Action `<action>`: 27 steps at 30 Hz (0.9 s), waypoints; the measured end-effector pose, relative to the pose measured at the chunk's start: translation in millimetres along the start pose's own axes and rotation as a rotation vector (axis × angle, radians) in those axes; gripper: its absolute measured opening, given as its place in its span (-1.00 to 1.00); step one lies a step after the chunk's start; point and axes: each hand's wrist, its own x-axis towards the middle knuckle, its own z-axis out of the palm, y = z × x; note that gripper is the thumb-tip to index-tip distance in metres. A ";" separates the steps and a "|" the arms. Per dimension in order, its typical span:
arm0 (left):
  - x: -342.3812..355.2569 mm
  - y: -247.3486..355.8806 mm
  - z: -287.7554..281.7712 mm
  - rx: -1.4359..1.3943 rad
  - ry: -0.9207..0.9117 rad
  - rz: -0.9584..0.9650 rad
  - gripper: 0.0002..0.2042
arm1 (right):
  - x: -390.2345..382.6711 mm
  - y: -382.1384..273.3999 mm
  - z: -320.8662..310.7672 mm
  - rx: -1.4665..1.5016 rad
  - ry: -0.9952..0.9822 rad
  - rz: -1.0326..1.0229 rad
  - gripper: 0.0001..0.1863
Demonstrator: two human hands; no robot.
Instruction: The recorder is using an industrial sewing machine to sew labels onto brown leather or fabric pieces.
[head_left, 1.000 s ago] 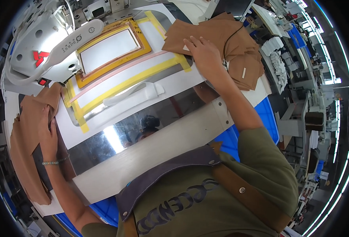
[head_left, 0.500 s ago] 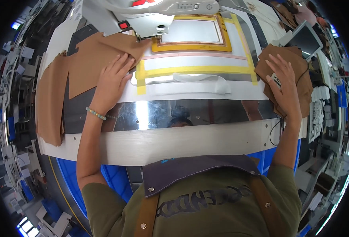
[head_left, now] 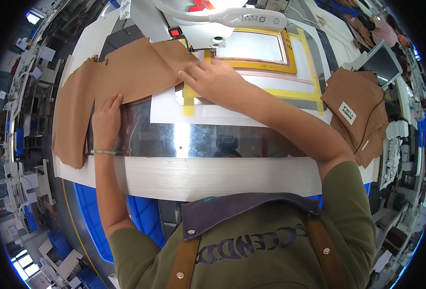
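Observation:
A brown cut fabric piece [head_left: 140, 67] lies across the left of the table, its right end next to the sewing machine head [head_left: 198, 33]. My right hand [head_left: 210, 79] reaches across and pinches the fabric's right end, near the machine's needle area. My left hand [head_left: 108, 118] rests on the fabric's lower edge with its fingers laid flat. Another part of the brown fabric [head_left: 71, 115] hangs toward the table's left front edge. A yellow frame [head_left: 292, 50] with a white inside lies right of the machine head, over a white template sheet [head_left: 165, 108] with yellow tape.
A stack of brown fabric pieces [head_left: 357, 96] with a white label on top lies at the right. Behind it stands a small screen [head_left: 381, 62]. A shiny metal strip [head_left: 198, 139] runs along the table front, and blue bins [head_left: 145, 216] stand below.
My right hand has left the stack on the right and crossed over to the brown fabric beside the machine. My left hand has slid down and left along the fabric, which now lies more spread out.

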 end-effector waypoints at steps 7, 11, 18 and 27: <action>-32.4 -0.9 -16.3 0.004 0.078 -0.104 -0.73 | -3.5 -17.2 18.7 -0.034 -0.265 -0.005 -0.86; -47.5 -20.5 -7.4 -0.028 0.077 -0.166 -0.79 | -10.4 -10.0 20.7 -0.029 -0.155 0.027 -0.92; -18.2 -6.0 -5.6 -0.141 0.122 0.028 -0.75 | -38.6 12.7 -12.1 -0.056 -0.221 0.089 -0.90; 67.2 64.5 12.7 -0.284 0.182 0.246 -0.69 | -119.5 76.2 -84.1 -0.106 -0.259 0.130 -0.88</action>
